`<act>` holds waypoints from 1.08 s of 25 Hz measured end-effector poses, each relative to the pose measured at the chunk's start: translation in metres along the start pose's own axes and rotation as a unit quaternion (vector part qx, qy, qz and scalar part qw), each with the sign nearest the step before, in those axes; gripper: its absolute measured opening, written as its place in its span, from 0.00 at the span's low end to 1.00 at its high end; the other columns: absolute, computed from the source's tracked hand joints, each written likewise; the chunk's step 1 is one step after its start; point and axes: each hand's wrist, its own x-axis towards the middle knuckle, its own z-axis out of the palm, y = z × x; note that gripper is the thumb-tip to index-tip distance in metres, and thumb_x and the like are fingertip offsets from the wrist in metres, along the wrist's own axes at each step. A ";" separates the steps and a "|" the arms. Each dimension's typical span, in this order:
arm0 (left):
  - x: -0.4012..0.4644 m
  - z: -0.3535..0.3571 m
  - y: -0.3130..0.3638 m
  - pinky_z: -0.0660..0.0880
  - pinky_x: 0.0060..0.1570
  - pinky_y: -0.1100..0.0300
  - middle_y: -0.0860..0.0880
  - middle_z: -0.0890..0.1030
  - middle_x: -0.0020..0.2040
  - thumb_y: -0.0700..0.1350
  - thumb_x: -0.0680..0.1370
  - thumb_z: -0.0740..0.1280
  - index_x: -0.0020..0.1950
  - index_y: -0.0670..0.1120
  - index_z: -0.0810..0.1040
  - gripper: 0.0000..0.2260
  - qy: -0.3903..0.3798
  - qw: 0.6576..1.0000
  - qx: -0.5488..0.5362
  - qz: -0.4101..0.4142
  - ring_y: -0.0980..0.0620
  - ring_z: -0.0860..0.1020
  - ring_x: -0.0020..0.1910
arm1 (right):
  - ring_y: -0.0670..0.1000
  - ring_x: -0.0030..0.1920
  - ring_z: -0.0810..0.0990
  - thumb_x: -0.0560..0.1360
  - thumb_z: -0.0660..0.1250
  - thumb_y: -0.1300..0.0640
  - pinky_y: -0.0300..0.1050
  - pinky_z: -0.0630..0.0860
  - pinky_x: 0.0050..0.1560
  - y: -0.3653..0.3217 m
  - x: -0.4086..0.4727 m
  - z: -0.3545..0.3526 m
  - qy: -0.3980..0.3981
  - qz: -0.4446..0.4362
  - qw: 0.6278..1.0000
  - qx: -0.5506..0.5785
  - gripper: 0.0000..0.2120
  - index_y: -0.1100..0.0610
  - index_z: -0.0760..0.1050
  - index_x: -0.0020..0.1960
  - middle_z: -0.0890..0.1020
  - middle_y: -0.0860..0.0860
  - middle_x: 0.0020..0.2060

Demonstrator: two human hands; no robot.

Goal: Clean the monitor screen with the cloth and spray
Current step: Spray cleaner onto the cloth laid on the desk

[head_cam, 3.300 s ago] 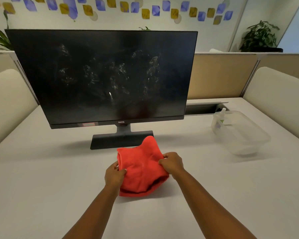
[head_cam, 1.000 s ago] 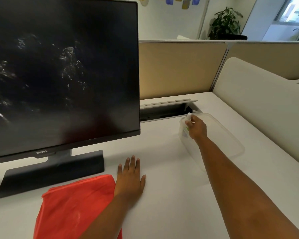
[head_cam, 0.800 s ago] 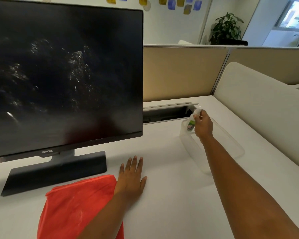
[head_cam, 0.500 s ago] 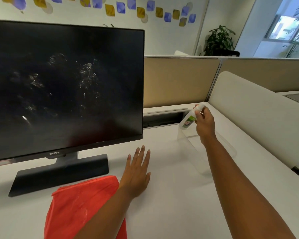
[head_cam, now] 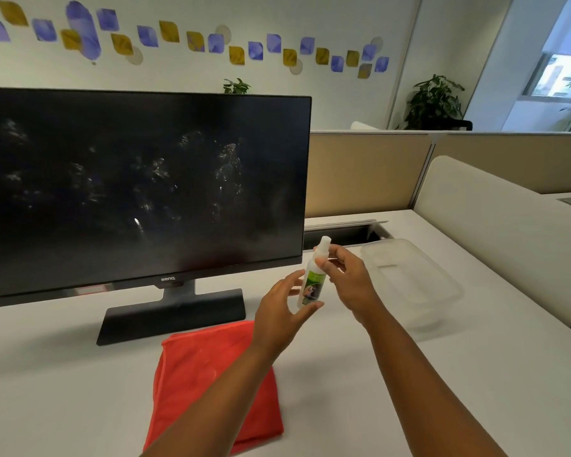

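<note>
White spray bottle (head_cam: 313, 278) gripped upright by right hand (head_cam: 346, 278), left hand (head_cam: 279, 311) cupping

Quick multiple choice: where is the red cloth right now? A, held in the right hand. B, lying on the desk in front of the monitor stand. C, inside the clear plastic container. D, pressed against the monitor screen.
B: the red cloth lies flat on the desk in front of the monitor stand, while both hands are up at the spray bottle.
</note>
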 end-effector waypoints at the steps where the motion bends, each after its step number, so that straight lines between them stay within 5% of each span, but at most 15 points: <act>1: -0.005 -0.006 -0.001 0.66 0.49 0.74 0.49 0.75 0.65 0.53 0.69 0.71 0.67 0.49 0.68 0.28 0.013 1.000 0.006 -0.002 0.58 0.73 0.57 | 0.48 0.53 0.72 0.76 0.63 0.54 0.41 0.72 0.53 -0.001 -0.007 0.009 -0.005 -0.004 1.000 -0.004 0.17 0.57 0.69 0.64 0.75 0.52 0.58; 7: -0.030 -0.042 -0.013 0.70 0.51 0.69 0.47 0.79 0.57 0.49 0.68 0.73 0.62 0.45 0.73 0.25 0.024 0.999 -0.022 -0.036 0.55 0.75 0.51 | 0.47 0.50 0.73 0.75 0.65 0.54 0.27 0.69 0.41 -0.015 -0.037 0.054 -0.039 -0.034 0.999 0.004 0.13 0.55 0.71 0.58 0.74 0.47 0.52; 14: -0.049 -0.089 -0.025 0.73 0.55 0.61 0.55 0.79 0.49 0.41 0.73 0.68 0.51 0.55 0.75 0.11 -0.032 0.980 -0.180 -0.079 0.57 0.78 0.50 | 0.49 0.60 0.73 0.76 0.64 0.57 0.46 0.71 0.60 -0.028 -0.049 0.080 -0.220 -0.005 0.975 0.036 0.23 0.54 0.64 0.69 0.74 0.49 0.61; 18: -0.058 -0.101 -0.035 0.75 0.57 0.57 0.49 0.81 0.52 0.41 0.72 0.69 0.54 0.51 0.76 0.12 -0.057 0.968 -0.223 -0.103 0.51 0.79 0.54 | 0.53 0.61 0.74 0.76 0.64 0.57 0.49 0.71 0.61 -0.024 -0.057 0.094 -0.198 -0.016 0.979 0.035 0.23 0.55 0.65 0.69 0.74 0.53 0.64; 22: -0.071 -0.115 -0.065 0.71 0.54 0.64 0.54 0.78 0.56 0.54 0.67 0.72 0.63 0.50 0.73 0.26 -0.043 0.995 -0.036 -0.087 0.58 0.76 0.54 | 0.48 0.55 0.72 0.74 0.66 0.56 0.44 0.71 0.54 -0.018 -0.063 0.104 -0.170 -0.014 0.985 0.027 0.26 0.53 0.63 0.70 0.73 0.51 0.65; 25: -0.085 -0.133 -0.102 0.67 0.62 0.55 0.49 0.74 0.66 0.56 0.72 0.68 0.68 0.50 0.68 0.27 0.010 0.985 0.149 -0.091 0.51 0.71 0.64 | 0.49 0.52 0.76 0.75 0.65 0.54 0.41 0.73 0.50 -0.015 -0.066 0.111 -0.166 -0.013 0.986 -0.007 0.26 0.52 0.62 0.71 0.73 0.50 0.62; 27: -0.097 -0.144 -0.121 0.61 0.68 0.52 0.48 0.66 0.72 0.67 0.71 0.58 0.72 0.50 0.60 0.35 -0.039 0.968 0.221 -0.114 0.48 0.64 0.71 | 0.48 0.42 0.78 0.76 0.63 0.53 0.31 0.76 0.39 -0.014 -0.070 0.114 -0.178 0.007 0.984 -0.005 0.24 0.52 0.61 0.70 0.75 0.46 0.52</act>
